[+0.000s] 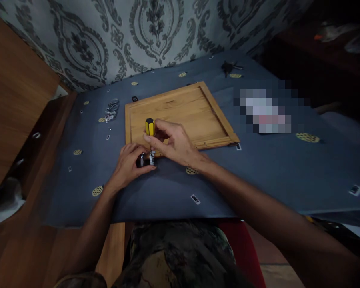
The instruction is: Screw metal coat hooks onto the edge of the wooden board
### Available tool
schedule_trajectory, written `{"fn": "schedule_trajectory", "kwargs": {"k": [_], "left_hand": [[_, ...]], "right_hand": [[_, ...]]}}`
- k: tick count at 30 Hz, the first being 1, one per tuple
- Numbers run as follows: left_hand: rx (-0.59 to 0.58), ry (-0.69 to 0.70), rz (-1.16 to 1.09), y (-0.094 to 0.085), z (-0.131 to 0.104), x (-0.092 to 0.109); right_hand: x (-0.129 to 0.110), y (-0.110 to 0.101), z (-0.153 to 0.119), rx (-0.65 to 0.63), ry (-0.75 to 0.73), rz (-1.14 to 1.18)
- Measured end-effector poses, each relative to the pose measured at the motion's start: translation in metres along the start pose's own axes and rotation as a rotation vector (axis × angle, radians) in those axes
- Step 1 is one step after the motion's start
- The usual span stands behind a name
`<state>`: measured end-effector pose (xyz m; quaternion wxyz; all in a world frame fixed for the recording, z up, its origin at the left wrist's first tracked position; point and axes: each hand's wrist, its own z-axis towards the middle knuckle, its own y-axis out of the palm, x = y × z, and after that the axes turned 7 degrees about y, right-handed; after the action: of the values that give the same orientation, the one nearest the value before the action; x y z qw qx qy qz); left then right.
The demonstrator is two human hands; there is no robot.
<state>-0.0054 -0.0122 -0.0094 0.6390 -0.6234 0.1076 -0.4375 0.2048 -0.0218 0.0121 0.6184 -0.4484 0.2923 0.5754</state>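
A framed wooden panel (174, 116) lies on the blue patterned cloth. My right hand (175, 142) is closed round a yellow and black screwdriver (150, 127), held upright with its shaft pointing down at a metal hinge (151, 158). This hinge sits at the panel's near left corner. Fingers and thumb of my left hand (129, 162) curl round the hinge from the left, steadying it. The screwdriver's tip and the screw beneath it are too small to make out.
Left of the panel lies a small pile of metal parts in clear plastic (111, 111). A dark object (231, 68) rests at the back right, and a blurred pale item (265, 112) right of the panel. Patterned curtain (156, 28) hangs behind the cloth-covered table (168, 196).
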Motion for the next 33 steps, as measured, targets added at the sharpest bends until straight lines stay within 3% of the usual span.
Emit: {"fn": "schedule_trajectory", "kwargs": {"k": [5, 15, 19, 33], "left_hand": [[0.014, 0.009, -0.002, 0.000, 0.000, -0.001], [0.013, 0.012, 0.027, 0.002, -0.002, -0.001], [-0.005, 0.005, 0.012, 0.001, -0.001, -0.001], [0.005, 0.015, 0.010, 0.002, -0.001, -0.003]], "right_hand": [[0.001, -0.001, 0.003, -0.022, -0.017, 0.050], [-0.007, 0.002, -0.004, 0.193, -0.163, -0.088], [-0.010, 0.000, -0.004, 0.304, -0.136, -0.100], [-0.003, 0.004, -0.003, 0.169, -0.134, -0.093]]}}
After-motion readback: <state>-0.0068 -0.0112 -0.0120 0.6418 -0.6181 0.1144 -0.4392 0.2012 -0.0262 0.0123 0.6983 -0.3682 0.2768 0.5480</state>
